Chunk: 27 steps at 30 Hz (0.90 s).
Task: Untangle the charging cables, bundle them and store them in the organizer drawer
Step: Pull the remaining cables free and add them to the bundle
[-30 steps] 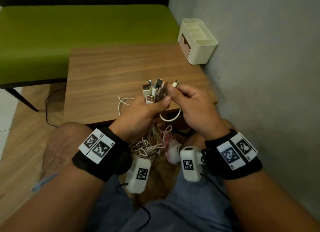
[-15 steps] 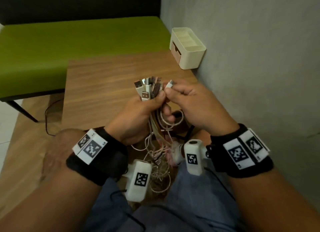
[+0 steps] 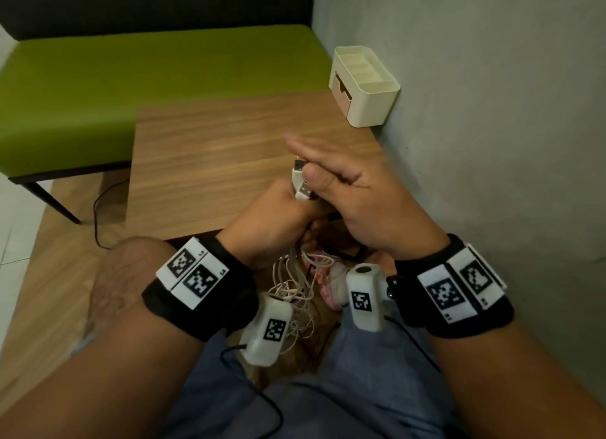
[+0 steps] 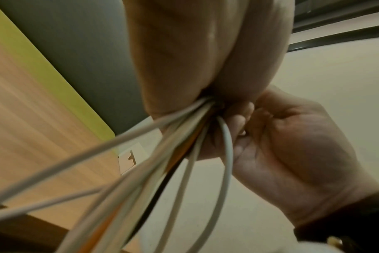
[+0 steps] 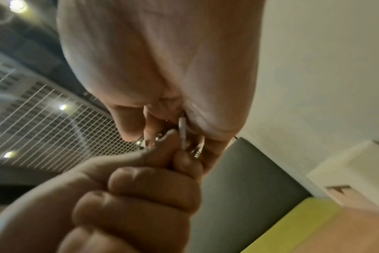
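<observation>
Several charging cables (image 3: 296, 284) hang tangled from a clenched left hand (image 3: 272, 222), which grips them just below their plugs (image 3: 300, 183) above the tabletop (image 3: 213, 163). A right hand (image 3: 354, 199), fingers extended, presses flat against the plug ends. Evening those ends before coiling should help; the organizer (image 3: 370, 107) waits at the far corner.

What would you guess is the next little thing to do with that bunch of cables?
Probably run the right hand down the cables to comb them apart: the left hand grips the plug ends together, yet below it the cords hang in a tangle.
</observation>
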Motion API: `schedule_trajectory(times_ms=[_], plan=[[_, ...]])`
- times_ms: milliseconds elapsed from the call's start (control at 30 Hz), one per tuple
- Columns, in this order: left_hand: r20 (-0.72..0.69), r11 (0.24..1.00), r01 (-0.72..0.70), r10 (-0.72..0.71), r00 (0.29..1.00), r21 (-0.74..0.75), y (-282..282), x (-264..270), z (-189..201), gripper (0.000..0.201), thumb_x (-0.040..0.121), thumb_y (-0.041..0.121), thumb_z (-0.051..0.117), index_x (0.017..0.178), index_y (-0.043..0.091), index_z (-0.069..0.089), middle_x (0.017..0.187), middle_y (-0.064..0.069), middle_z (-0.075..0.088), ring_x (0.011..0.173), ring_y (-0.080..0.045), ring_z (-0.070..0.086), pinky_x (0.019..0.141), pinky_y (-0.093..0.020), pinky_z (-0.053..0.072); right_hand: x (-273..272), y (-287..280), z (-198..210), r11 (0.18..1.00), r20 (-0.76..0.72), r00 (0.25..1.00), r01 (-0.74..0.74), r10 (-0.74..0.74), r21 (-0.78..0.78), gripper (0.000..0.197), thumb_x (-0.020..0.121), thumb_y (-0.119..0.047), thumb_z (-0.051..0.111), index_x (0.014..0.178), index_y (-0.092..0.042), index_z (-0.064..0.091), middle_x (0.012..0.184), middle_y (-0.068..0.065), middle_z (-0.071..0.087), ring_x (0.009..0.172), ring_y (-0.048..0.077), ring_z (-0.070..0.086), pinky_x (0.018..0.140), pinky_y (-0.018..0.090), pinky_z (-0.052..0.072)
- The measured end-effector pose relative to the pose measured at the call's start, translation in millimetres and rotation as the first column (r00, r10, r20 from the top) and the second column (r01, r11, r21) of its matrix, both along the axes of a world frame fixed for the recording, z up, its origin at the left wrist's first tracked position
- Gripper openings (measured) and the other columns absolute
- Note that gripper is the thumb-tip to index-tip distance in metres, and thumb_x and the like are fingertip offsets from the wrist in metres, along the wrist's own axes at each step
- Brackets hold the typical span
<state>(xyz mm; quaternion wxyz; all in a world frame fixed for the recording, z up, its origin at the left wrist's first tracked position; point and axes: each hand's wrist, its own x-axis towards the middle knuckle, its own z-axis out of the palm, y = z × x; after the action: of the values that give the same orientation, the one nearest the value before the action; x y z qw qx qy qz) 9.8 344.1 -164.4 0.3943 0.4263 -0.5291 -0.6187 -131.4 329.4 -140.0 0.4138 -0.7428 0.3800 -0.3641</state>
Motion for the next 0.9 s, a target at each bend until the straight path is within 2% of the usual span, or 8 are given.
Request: schedule_trajectory(times_ms=[200,267,333,400,500,600,733,900], plan=[[-0.065,1.0,-0.028,0.029,0.997,0.012,-1,-6,-2,0.023,0.087,-0.006,0.058,0.073,0.012,0.054,0.053,-0.002,0.043,0.044,-0.011,0.038,0.04,-0.022,0.031,-7,-3,5,0.999,-0.055,0.998,-0.039,0.04,0.016,0.039,0.101,-0.028,0.051,0.138,-0.02,0.056,0.141,-0.007,0.056,0.132,0.0,0.046,0.116,0.034,0.035],[-0.105,0.995,-0.091,0.094,0.99,0.028,-4,-9,0,0.024,0.088,-0.005,0.058,0.074,0.014,0.052,0.053,0.003,0.042,0.044,-0.006,0.036,0.039,-0.021,0.03,-7,0,-3,0.989,0.184,0.983,-0.038,0.011,0.144,0.06,0.096,-0.036,0.058,0.15,-0.027,0.036,0.153,-0.007,0.042,0.138,0.004,0.041,0.116,0.04,0.035],[-0.182,0.987,-0.16,0.163,0.97,0.032,-10,-8,5,0.023,0.089,-0.001,0.06,0.076,0.016,0.054,0.056,0.003,0.041,0.045,-0.005,0.034,0.04,-0.019,0.028,-7,-1,-15,0.937,0.488,0.873,-0.15,-0.025,0.317,0.09,0.086,-0.033,0.069,0.156,-0.029,0.014,0.159,-0.001,0.031,0.143,0.016,0.037,0.115,0.049,0.033],[-0.234,0.983,-0.185,0.18,0.955,0.003,-18,-6,12,0.017,0.09,0.003,0.061,0.079,0.015,0.056,0.059,0.002,0.044,0.046,-0.006,0.036,0.04,-0.019,0.031,-3,0,-30,0.869,0.553,0.833,-0.283,0.013,0.406,0.092,0.084,-0.015,0.068,0.156,-0.027,0.012,0.146,0.004,0.049,0.135,0.023,0.047,0.11,0.05,0.039],[-0.245,0.982,-0.185,0.173,0.954,-0.028,-25,-8,19,0.021,0.093,0.008,0.062,0.079,0.015,0.049,0.056,0.004,0.037,0.047,-0.007,0.031,0.041,-0.02,0.028,10,7,-48,0.893,0.263,0.965,-0.129,0.013,0.43,0.058,0.077,-0.002,0.067,0.127,-0.027,0.048,0.106,-0.002,0.067,0.108,0.018,0.064,0.095,0.045,0.05],[-0.25,0.98,-0.195,0.18,0.951,-0.033,-26,-11,22,0.02,0.095,0.012,0.06,0.081,0.016,0.046,0.053,0.004,0.034,0.045,-0.006,0.03,0.041,-0.021,0.026,18,7,-50,0.939,0.017,0.993,0.102,-0.114,0.328,0.028,0.075,-0.017,0.072,0.088,-0.037,0.057,0.087,-0.008,0.069,0.088,0.013,0.067,0.085,0.041,0.052],[-0.284,0.97,-0.235,0.208,0.936,-0.065,-22,-10,19,0.023,0.095,0.013,0.06,0.078,0.015,0.044,0.051,0.004,0.033,0.042,-0.007,0.03,0.041,-0.022,0.029,14,-2,-48,0.954,-0.143,0.988,0.102,-0.064,0.282,0.02,0.085,-0.024,0.072,0.085,-0.035,0.055,0.082,-0.015,0.065,0.076,-0.005,0.058,0.061,0.011,0.038],[-0.427,0.968,-0.247,0.211,0.879,-0.031,-28,22,25,0.02,0.096,0.023,0.056,0.08,0.02,0.044,0.049,0.01,0.031,0.038,-0.003,0.026,0.039,-0.018,0.026,2,-13,-62,0.934,-0.355,0.929,0.217,-0.108,0.284,0.018,0.09,-0.04,0.067,0.08,-0.029,0.058,0.062,-0.007,0.059,0.043,-0.003,0.048,0.041,0.009,0.034]])
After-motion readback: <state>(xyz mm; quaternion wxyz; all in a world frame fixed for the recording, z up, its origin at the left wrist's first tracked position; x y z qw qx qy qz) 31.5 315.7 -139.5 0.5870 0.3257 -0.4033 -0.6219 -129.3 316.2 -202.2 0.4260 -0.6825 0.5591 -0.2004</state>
